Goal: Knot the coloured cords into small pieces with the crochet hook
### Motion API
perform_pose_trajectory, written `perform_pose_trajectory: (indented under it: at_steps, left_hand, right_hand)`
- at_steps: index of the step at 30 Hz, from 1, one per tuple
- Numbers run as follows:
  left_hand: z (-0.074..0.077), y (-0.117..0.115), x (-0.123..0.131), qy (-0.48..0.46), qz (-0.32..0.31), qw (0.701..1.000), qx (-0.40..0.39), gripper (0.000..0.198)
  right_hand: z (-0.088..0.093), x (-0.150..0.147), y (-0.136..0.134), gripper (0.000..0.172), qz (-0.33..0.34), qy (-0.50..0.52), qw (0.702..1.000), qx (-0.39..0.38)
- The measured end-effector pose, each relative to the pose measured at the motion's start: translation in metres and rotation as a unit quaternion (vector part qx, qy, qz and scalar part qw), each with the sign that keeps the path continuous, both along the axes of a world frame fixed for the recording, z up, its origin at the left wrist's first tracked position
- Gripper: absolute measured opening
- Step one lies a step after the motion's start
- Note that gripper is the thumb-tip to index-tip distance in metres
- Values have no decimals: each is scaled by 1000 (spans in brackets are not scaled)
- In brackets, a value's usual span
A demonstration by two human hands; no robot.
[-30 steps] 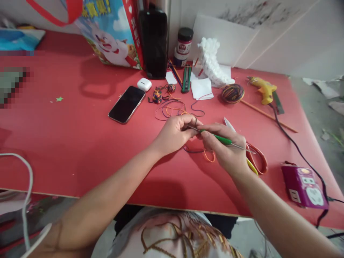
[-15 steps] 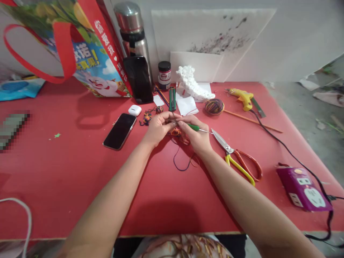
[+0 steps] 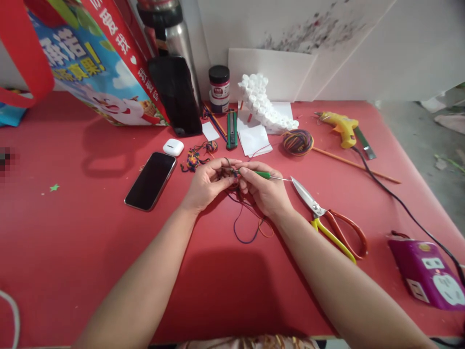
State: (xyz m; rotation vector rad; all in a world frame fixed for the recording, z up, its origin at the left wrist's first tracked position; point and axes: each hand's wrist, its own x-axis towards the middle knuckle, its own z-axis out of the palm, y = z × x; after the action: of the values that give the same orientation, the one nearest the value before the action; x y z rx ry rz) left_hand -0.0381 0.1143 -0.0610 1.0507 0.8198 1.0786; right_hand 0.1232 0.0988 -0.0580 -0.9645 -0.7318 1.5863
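Over the middle of the red table (image 3: 218,291), two hands meet around a green-handled hook (image 3: 262,174) and a small piece of multicolored yarn work (image 3: 234,183).
The right hand (image 3: 268,193) grasps the hook between thumb and fingers, its thin metal shaft poking out rightward near the tip of the scissors (image 3: 316,209) (one handle red, the other yellow). The left hand (image 3: 208,186) curls its fingers around the yarn work, seemingly pinching it, though the fingers hide much of it; a dark strand loops over the left index finger. Loose strands (image 3: 245,242) trail onto the table below the hands. Just beyond the left hand lies a knotted yarn bundle (image 3: 193,160); farther right, a yarn ball (image 3: 298,142).
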Motion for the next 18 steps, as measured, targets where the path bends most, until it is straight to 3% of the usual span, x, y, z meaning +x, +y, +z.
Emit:
perform_pose_trajectory:
  at_steps: [5,13,18]
  left_hand:
    - [0,-1,2,2,25,1000,4,33]
    - [-8,1,-1,-5,15,1000,4,28]
    - [-3,0,2,-21,14,1000,2,27]
  right_hand:
    - [1,1,-2,22,2,26,1000,-12]
    - [-2,2,-3,18,-14,25,1000,8]
    - [0,0,-3,20,-5,15,1000,15]
